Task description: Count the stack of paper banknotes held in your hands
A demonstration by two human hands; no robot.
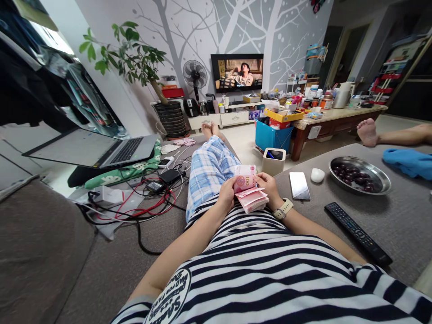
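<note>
Above my lap, my left hand (227, 193) and my right hand (268, 188) grip a wad of pinkish-red banknotes (251, 201) from both sides. One banknote (245, 178) stands raised toward the far side, its "100" showing. The rest fan out toward my striped shirt (256, 261). Fingers of both hands are closed on the paper; some fingertips are hidden behind it. A watch with a pale strap (283, 209) sits on my right wrist. Beyond the notes lie my legs in blue plaid trousers (209, 173), stretched along the sofa.
Right of me on the sofa are a phone (299, 185), a white case (317, 175), a remote control (357, 233) and a metal bowl (384, 185) of dark fruit. To the left are a laptop (124, 150) and tangled cables (162, 198). Another person's foot (367, 132) rests at far right.
</note>
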